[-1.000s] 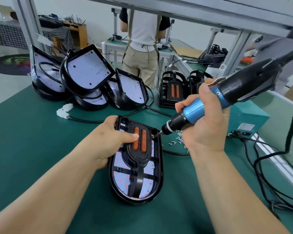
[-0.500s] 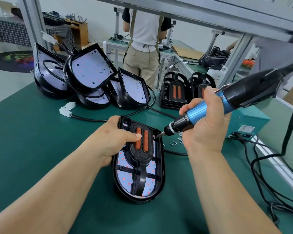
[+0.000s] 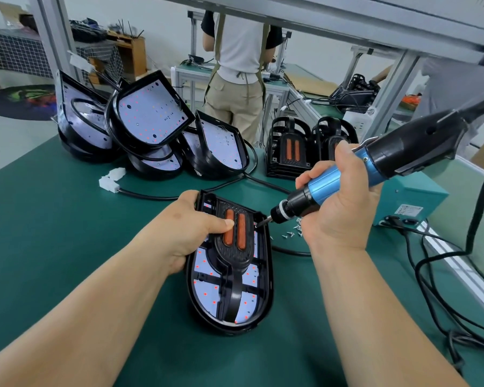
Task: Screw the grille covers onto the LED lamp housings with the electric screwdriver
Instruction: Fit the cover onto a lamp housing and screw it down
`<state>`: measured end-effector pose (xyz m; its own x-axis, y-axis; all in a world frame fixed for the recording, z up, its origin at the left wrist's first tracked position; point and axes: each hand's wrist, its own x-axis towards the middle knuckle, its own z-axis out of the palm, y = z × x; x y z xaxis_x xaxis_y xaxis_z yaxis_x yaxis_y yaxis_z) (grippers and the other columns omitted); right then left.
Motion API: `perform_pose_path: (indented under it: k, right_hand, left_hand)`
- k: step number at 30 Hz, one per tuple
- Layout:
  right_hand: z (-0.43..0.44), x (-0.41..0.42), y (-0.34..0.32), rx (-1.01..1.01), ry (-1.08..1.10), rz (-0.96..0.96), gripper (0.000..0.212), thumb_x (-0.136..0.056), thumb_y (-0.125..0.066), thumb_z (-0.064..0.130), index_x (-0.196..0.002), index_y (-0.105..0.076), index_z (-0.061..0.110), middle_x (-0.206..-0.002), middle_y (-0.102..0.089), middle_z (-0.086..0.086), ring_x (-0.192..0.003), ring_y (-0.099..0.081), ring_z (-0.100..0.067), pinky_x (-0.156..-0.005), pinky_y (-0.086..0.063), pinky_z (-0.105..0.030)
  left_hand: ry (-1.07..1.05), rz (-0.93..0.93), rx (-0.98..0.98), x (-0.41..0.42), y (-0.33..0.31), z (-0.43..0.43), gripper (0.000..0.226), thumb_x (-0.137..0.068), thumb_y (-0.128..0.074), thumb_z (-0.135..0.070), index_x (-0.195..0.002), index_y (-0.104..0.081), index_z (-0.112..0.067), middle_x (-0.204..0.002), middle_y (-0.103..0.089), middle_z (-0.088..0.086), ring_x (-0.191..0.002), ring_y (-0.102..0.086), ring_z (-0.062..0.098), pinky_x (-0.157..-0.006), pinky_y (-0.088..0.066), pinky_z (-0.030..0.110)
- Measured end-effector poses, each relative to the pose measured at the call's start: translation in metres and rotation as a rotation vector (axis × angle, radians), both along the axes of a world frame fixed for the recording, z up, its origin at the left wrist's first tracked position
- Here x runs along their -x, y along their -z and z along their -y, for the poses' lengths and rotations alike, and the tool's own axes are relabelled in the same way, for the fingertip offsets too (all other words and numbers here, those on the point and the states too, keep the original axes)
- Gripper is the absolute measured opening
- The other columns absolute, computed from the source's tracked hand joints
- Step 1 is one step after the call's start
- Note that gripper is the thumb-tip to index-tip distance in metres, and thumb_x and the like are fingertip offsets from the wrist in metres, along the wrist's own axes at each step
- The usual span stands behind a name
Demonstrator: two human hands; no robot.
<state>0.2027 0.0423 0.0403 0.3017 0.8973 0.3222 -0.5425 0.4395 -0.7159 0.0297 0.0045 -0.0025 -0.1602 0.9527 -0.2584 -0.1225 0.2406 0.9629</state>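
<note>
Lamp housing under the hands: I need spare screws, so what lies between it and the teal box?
In the head view, loose screws and a black cable lie there, below the right hand holding the screwdriver.

Your screwdriver (image 3: 327, 181): glossy blue metal-look barrel, matt black body. Lamp housing (image 3: 268, 277): glossy black plastic. Grille cover (image 3: 233, 265): textured matt. Bench mat (image 3: 53, 233): matt.

Blue screwdriver (image 3: 330, 181) touches grille cover (image 3: 233, 259) atop flat housing (image 3: 269, 280).
</note>
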Motion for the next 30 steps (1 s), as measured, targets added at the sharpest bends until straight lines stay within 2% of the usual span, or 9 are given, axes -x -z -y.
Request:
perform_pose_path:
  k: [6, 12, 17, 20, 22, 23, 25, 26, 30]
  right_hand:
    - [-0.001, -0.002, 0.003, -0.011, 0.005, -0.02, 0.013, -0.078, -0.07, 0.021, -0.084, -0.059, 0.021, -0.063, -0.046, -0.009, -0.059, -0.044, -0.026, -0.057, -0.047, -0.033]
    - [-0.003, -0.017, -0.001, 0.026, 0.044, -0.206, 0.018, -0.082, -0.073, 0.018, -0.092, -0.058, 0.018, -0.061, -0.048, -0.003, -0.053, -0.05, -0.016, -0.058, -0.049, -0.031]
    - [-0.005, -0.048, 0.009, 0.18, 0.115, -0.391, 0.038, -0.085, -0.073, 0.027, -0.11, -0.048, 0.014, -0.065, -0.049, -0.001, -0.057, -0.051, -0.018, -0.065, -0.054, -0.031]
    - [-0.005, -0.063, 0.018, 0.28, 0.132, -0.496, 0.027, -0.086, -0.07, 0.035, -0.093, -0.051, 0.016, -0.061, -0.05, 0.001, -0.052, -0.053, -0.018, -0.069, -0.055, -0.029]
    - [-0.006, -0.07, 0.019, 0.315, 0.122, -0.568, 0.024, -0.086, -0.07, 0.038, -0.084, -0.053, 0.019, -0.061, -0.052, 0.002, -0.052, -0.055, -0.017, -0.071, -0.055, -0.029]
    - [-0.008, -0.073, 0.02, 0.322, 0.121, -0.588, 0.023, -0.086, -0.069, 0.038, -0.082, -0.054, 0.021, -0.061, -0.053, 0.002, -0.053, -0.056, -0.017, -0.071, -0.056, -0.029]
    - [-0.012, -0.077, 0.023, 0.338, 0.116, -0.612, 0.022, -0.085, -0.07, 0.037, -0.084, -0.054, 0.022, -0.063, -0.053, 0.001, -0.054, -0.055, -0.018, -0.071, -0.056, -0.03]
    - [-0.013, -0.078, 0.024, 0.349, 0.113, -0.624, 0.023, -0.085, -0.071, 0.037, -0.087, -0.054, 0.022, -0.063, -0.053, 0.001, -0.054, -0.055, -0.018, -0.071, -0.056, -0.03]
    - [-0.017, -0.08, 0.026, 0.379, 0.125, -0.639, 0.023, -0.084, -0.071, 0.036, -0.086, -0.054, 0.022, -0.061, -0.054, 0.0, -0.053, -0.055, -0.019, -0.069, -0.056, -0.03]
  left_hand:
    - [-0.003, -0.016, 0.008, 0.0, -0.002, 0.001, 0.042, -0.082, -0.073, 0.006, -0.117, -0.054, -0.007, -0.097, -0.073, 0.017, -0.077, -0.073, 0.031, -0.068, -0.062, 0.045]
    - [-0.033, 0.012, 0.023, 0.0, -0.003, 0.004, 0.04, -0.083, -0.073, 0.005, -0.116, -0.054, -0.008, -0.096, -0.072, 0.017, -0.072, -0.072, 0.028, -0.059, -0.061, 0.04]
    - [-0.064, 0.024, 0.03, -0.001, -0.008, 0.003, 0.038, -0.085, -0.071, 0.002, -0.118, -0.054, -0.007, -0.095, -0.072, 0.016, -0.065, -0.071, 0.023, -0.05, -0.057, 0.033]
    - [0.014, 0.033, 0.035, 0.004, -0.009, 0.002, 0.035, -0.088, -0.073, -0.017, -0.12, -0.06, -0.007, -0.098, -0.076, 0.013, -0.079, -0.075, 0.028, -0.068, -0.061, 0.042]
    - [0.062, -0.101, 0.049, 0.01, -0.009, 0.002, 0.052, -0.088, -0.071, -0.039, -0.133, -0.058, -0.016, -0.119, -0.072, 0.008, -0.109, -0.069, 0.031, -0.1, -0.051, 0.05]
    - [0.035, -0.231, 0.05, 0.013, -0.009, 0.003, 0.066, -0.086, -0.071, -0.048, -0.143, -0.05, -0.023, -0.132, -0.064, 0.005, -0.12, -0.061, 0.028, -0.108, -0.042, 0.044]
    - [-0.082, -0.535, -0.016, 0.014, -0.011, 0.005, 0.079, -0.085, -0.07, -0.051, -0.153, -0.035, -0.03, -0.14, -0.052, 0.003, -0.125, -0.051, 0.021, -0.105, -0.038, 0.035]
    - [-0.119, -0.676, -0.1, 0.011, -0.014, 0.007, 0.076, -0.085, -0.07, -0.049, -0.151, -0.037, -0.032, -0.135, -0.052, 0.002, -0.122, -0.052, 0.019, -0.102, -0.039, 0.035]
    - [-0.011, -1.079, -0.452, -0.02, -0.031, 0.002, 0.033, -0.084, -0.066, -0.044, -0.117, -0.067, -0.038, -0.105, -0.064, -0.012, -0.095, -0.06, 0.01, -0.094, -0.045, 0.033]
